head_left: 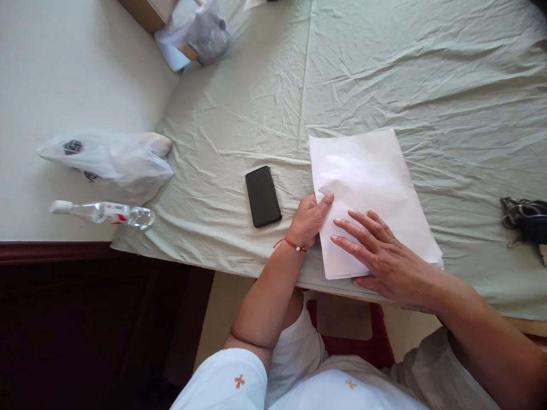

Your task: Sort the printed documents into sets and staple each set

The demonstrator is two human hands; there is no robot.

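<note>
A stack of white paper sheets [367, 182] lies on the pale green cloth [256, 102] covering the table. My left hand [310, 219], with a red string bracelet at the wrist, pinches the left edge of the paper between thumb and fingers. My right hand [380, 253] lies flat on the near part of the sheets, fingers stretched out and slightly spread, pressing the paper down.
A black phone [262, 196] lies face down just left of the paper. A clear plastic bottle [106, 213] and a plastic bag [115, 159] rest at the left. A bagged item [200, 34] sits far back. Keys [523, 219] lie at the right edge.
</note>
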